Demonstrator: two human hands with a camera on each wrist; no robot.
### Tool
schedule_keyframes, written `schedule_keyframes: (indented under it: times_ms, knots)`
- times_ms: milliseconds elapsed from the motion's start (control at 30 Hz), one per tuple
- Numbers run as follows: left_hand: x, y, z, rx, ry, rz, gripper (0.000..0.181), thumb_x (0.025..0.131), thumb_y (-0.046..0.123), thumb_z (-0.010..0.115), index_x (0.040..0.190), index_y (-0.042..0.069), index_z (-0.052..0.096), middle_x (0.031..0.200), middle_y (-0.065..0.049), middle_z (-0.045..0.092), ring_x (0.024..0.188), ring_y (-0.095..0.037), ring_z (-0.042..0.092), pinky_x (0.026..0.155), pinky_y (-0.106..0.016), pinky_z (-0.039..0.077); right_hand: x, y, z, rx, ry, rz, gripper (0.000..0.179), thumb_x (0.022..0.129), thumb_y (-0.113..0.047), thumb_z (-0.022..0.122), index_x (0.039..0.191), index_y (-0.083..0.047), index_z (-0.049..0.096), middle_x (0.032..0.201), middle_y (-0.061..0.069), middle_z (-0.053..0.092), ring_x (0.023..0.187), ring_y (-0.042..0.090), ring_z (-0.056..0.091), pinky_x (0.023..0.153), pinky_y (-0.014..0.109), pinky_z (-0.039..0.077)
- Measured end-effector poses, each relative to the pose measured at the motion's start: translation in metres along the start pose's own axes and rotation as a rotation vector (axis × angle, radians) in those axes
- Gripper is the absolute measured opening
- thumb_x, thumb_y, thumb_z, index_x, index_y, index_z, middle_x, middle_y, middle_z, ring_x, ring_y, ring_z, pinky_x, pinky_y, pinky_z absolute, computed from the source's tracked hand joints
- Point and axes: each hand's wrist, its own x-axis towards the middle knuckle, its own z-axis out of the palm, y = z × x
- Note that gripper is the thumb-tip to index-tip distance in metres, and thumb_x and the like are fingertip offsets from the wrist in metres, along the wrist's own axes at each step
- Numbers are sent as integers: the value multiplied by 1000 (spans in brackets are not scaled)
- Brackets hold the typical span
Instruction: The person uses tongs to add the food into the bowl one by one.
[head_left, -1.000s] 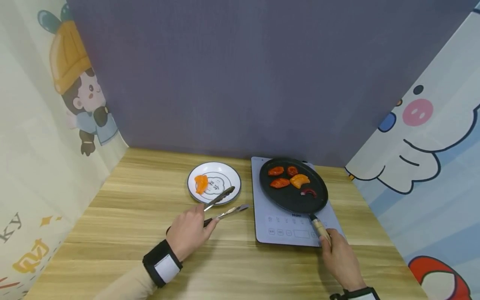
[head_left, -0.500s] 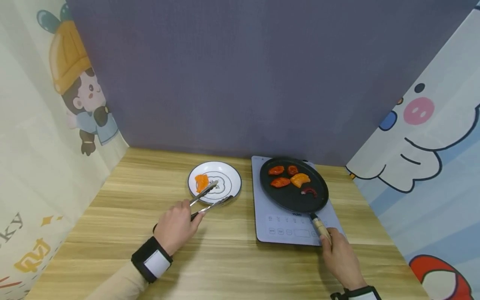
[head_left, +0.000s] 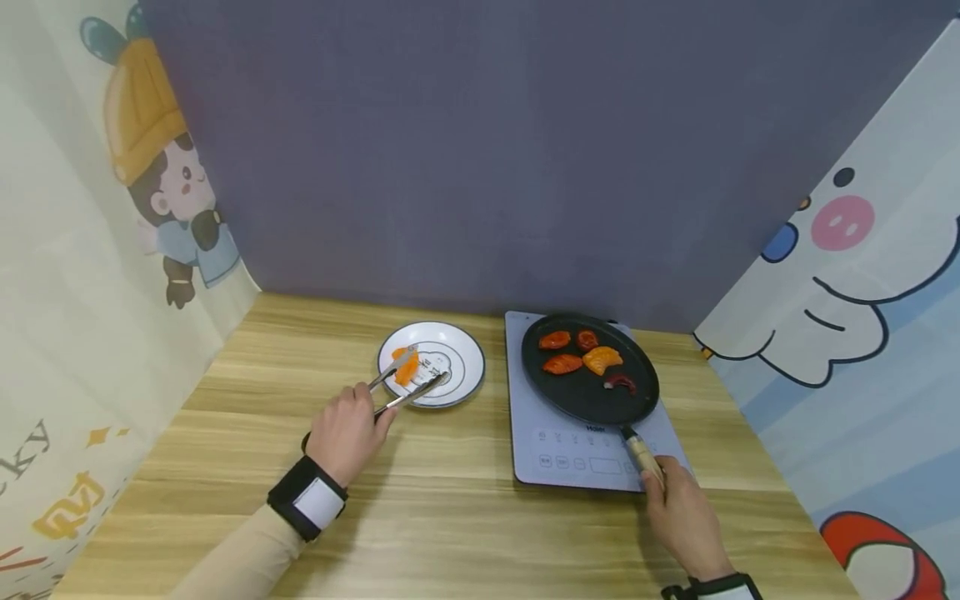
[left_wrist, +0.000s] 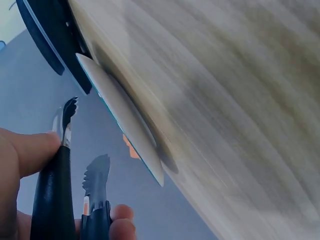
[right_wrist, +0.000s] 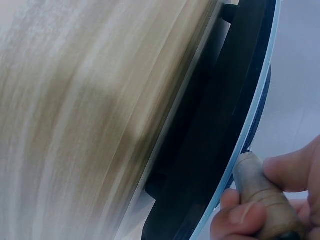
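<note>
My left hand (head_left: 347, 435) grips black-handled metal tongs (left_wrist: 52, 195), their two arms spread apart. In the head view the tong tips reach over a white plate (head_left: 465, 367) with a dark blue rim, one on each side of an orange food piece (head_left: 407, 372) lying on it. My right hand (head_left: 681, 521) holds the wooden handle (head_left: 642, 457) of a round black frying pan (head_left: 585, 400). Inside the pan lie several red pieces, among them one red piece (head_left: 562, 364), plus an orange piece (head_left: 602, 360) and a dark red curved piece (head_left: 620, 382).
The pan sits on a flat grey-white induction cooktop (head_left: 555, 458) with touch controls at its front. Plate and cooktop stand on a wood-grain table (head_left: 450, 533). A dark grey panel (head_left: 480, 167) rises behind, with cartoon-printed walls on both sides.
My left hand has drawn back to the left, bringing the tongs from the plate's right front to around the orange piece. My right hand and the pan stay in place.
</note>
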Motion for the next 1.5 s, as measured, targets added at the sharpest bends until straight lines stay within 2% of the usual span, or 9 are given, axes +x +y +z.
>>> schedule_keyframes:
  times_ms: [233,400,567,833,1033,1200,1500]
  knots:
    - [9,-5,4,11,20,-28,51,76,38,79,75,-5,52,59,-11,44,47,-29,50,40,-42,40,0,0,-1,-1,-3,-4,30,97,-13,52,118,9,50,84,13,53,66,23,48,54,34,37]
    - [13,-7,6,19,9,-41,51,77,38,79,74,-6,53,60,-11,45,48,-30,51,41,-43,41,0,0,-1,-2,1,-1,30,97,-13,52,118,9,50,84,13,54,66,23,49,54,34,37]
    - [17,-8,10,-4,-39,-79,49,78,37,78,73,-5,53,59,-11,45,47,-30,52,39,-42,41,0,-1,-1,-8,-12,17,31,97,-13,52,119,9,49,85,13,53,67,23,49,54,34,36]
    - [23,-8,11,-24,-153,-135,47,81,35,76,75,-5,54,62,-13,49,50,-32,54,40,-43,43,0,0,-1,-16,-24,27,32,97,-14,53,120,9,49,86,14,54,68,23,49,55,34,37]
    - [31,-8,13,-15,-176,-123,44,80,33,77,75,-5,55,62,-14,51,51,-32,55,42,-44,43,0,0,-1,-20,-14,8,33,97,-13,54,120,9,49,87,14,55,69,23,49,56,35,38]
    - [37,-6,13,-10,-227,-151,42,84,31,73,79,-7,57,64,-15,52,53,-33,57,43,-46,43,0,1,0,-23,2,-6,32,96,-13,55,119,9,50,86,14,56,69,24,50,56,35,39]
    - [37,-12,15,-4,-261,-156,38,88,30,69,83,-6,58,66,-15,54,55,-33,58,44,-46,43,0,1,0,-24,4,-9,32,96,-13,54,119,9,50,87,14,55,69,24,50,57,36,39]
